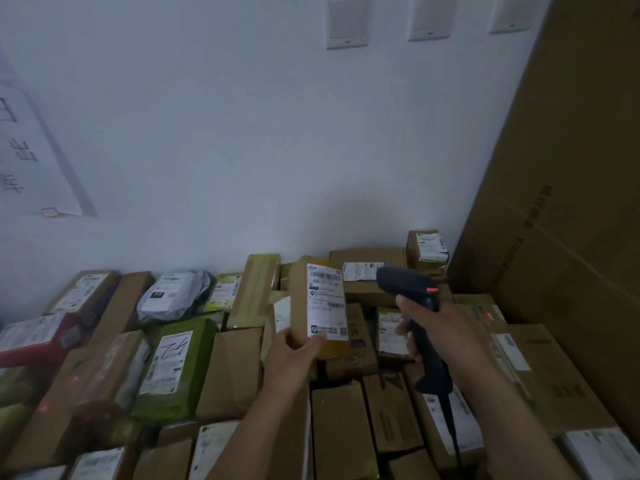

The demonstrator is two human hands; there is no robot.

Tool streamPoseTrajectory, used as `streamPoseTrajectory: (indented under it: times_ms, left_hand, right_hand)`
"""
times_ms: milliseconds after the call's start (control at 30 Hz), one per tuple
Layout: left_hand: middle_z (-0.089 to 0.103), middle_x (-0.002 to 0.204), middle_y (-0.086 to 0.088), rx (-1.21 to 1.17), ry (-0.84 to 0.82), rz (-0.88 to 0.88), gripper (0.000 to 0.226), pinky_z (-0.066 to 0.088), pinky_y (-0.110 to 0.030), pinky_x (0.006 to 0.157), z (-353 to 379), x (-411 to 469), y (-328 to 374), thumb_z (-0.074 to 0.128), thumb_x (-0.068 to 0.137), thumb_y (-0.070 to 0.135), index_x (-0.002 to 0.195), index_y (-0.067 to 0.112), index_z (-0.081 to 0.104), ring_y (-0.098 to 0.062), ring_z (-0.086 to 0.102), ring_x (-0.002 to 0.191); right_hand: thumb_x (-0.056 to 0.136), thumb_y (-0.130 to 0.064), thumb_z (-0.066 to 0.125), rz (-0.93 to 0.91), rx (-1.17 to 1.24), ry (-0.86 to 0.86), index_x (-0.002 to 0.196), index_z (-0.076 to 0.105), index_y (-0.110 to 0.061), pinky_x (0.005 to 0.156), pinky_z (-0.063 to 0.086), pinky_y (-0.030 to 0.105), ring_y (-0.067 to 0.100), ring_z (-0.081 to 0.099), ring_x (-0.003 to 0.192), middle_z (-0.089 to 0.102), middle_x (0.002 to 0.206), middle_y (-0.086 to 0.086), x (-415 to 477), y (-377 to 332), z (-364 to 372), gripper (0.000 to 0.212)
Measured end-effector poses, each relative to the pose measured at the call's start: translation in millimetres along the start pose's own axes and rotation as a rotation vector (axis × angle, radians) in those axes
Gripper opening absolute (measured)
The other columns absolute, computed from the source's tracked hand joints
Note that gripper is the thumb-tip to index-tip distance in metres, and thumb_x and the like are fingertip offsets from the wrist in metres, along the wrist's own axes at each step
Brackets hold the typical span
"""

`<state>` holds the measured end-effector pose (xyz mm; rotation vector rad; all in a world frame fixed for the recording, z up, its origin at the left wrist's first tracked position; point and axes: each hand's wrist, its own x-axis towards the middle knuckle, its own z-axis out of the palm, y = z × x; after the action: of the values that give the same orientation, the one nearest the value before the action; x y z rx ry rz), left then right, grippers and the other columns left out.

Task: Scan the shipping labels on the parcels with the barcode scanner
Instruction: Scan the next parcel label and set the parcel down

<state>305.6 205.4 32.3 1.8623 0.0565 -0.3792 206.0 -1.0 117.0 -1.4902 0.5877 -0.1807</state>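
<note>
My left hand (294, 355) grips the lower end of a small brown parcel (301, 299) and holds it upright above the pile. A long white shipping label (326, 301) with barcodes covers the parcel's front and faces me. My right hand (433, 327) grips the handle of a black barcode scanner (412, 289). The scanner's head sits just right of the label, with a red light glowing on its top. A dark cable (450, 427) hangs from the handle's base.
Several parcels lie packed below: brown cartons, a green bag (173, 368), a grey-white mailer (173, 294) and a red package (38, 337). A tall cardboard sheet (571, 168) leans at the right. A white wall (242, 133) stands behind.
</note>
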Motion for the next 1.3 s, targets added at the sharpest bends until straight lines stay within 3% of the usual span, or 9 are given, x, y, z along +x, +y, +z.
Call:
streamPoseTrajectory:
  times_ms: [233,500,667,733,900,1000,1067,1167,1300]
  left_hand:
    - [0.073,0.105,-0.004,-0.146,-0.078,-0.173,0.046,0.058,-0.042,0.089,65.4,77.4,28.4,0.070,0.089,0.041,0.123,0.011,0.064,-0.022,0.071,0.094]
    - [0.073,0.105,-0.003,-0.132,-0.100,-0.121,0.035,0.056,-0.048,0.093,121.5,168.1,33.6,0.054,0.099,0.041,0.122,0.017,0.065,-0.023,0.070,0.098]
    - [0.069,0.098,0.005,0.160,-0.088,0.082,0.032,0.042,-0.006,0.060,133.2,196.5,30.0,0.048,0.102,0.039,0.119,0.016,0.064,-0.006,0.064,0.082]
    - [0.065,0.084,0.009,0.314,-0.072,0.205,0.024,0.037,-0.004,0.051,128.0,199.1,28.0,0.047,0.104,0.034,0.106,0.020,0.066,-0.010,0.060,0.077]
    - [0.066,0.084,0.006,0.478,0.013,0.318,0.017,0.051,-0.014,0.063,91.6,188.5,26.3,0.056,0.097,0.017,0.102,0.011,0.070,0.005,0.056,0.065]
    - [0.066,0.110,0.001,0.538,0.179,0.375,0.030,0.044,-0.010,0.077,58.5,166.0,17.5,0.064,0.093,0.015,0.122,0.008,0.066,0.003,0.062,0.091]
    - [0.060,0.127,-0.006,0.622,0.255,0.325,0.040,0.043,-0.024,0.089,38.4,151.1,6.4,0.065,0.092,0.027,0.129,0.012,0.061,-0.019,0.058,0.111]
    - [0.053,0.134,-0.008,0.777,0.251,0.124,0.064,0.044,-0.035,0.100,17.5,136.1,-14.9,0.065,0.088,0.050,0.137,0.012,0.050,-0.024,0.050,0.122]
    - [0.050,0.133,-0.010,0.795,0.271,-0.091,0.070,0.038,-0.027,0.086,-0.5,127.7,-34.8,0.063,0.087,0.057,0.136,0.011,0.044,-0.022,0.050,0.118]
  right_hand:
    - [0.088,-0.036,0.071,-0.109,-0.030,0.085,0.085,0.066,-0.008,0.039,0.046,0.026,0.014,0.056,0.041,0.068,0.060,0.001,101.5,-20.3,-19.1,0.028]
    - [0.090,-0.034,0.069,-0.060,-0.102,0.021,0.080,0.066,-0.005,0.039,0.045,0.026,0.017,0.055,0.040,0.064,0.055,0.001,186.8,29.5,-4.1,0.030]
    - [0.089,-0.037,0.070,-0.032,-0.160,0.009,0.077,0.065,0.000,0.038,0.043,0.025,0.015,0.054,0.036,0.061,0.049,0.000,217.1,56.2,11.9,0.038]
    - [0.090,-0.036,0.069,-0.011,-0.163,-0.016,0.077,0.065,-0.001,0.037,0.043,0.024,0.014,0.053,0.036,0.060,0.047,-0.002,222.5,63.2,18.2,0.037]
    - [0.091,-0.033,0.070,0.004,-0.154,-0.075,0.078,0.064,-0.004,0.036,0.042,0.023,0.013,0.053,0.035,0.061,0.048,-0.003,219.8,68.0,36.6,0.032]
    - [0.091,-0.032,0.070,-0.020,-0.131,-0.108,0.081,0.065,-0.005,0.038,0.045,0.025,0.015,0.055,0.039,0.064,0.056,0.000,210.2,62.2,45.5,0.029]
    - [0.090,-0.032,0.070,-0.015,-0.101,-0.150,0.087,0.066,-0.007,0.039,0.045,0.026,0.015,0.056,0.041,0.067,0.064,0.004,200.9,58.9,51.8,0.025]
    - [0.089,-0.031,0.072,0.051,-0.045,-0.207,0.095,0.067,-0.012,0.042,0.048,0.026,0.017,0.061,0.047,0.069,0.071,0.008,184.4,63.2,63.8,0.020]
    - [0.086,-0.029,0.075,0.181,0.025,-0.246,0.097,0.070,-0.015,0.063,0.061,0.034,0.025,0.073,0.071,0.075,0.081,0.011,165.7,86.9,85.3,0.018]
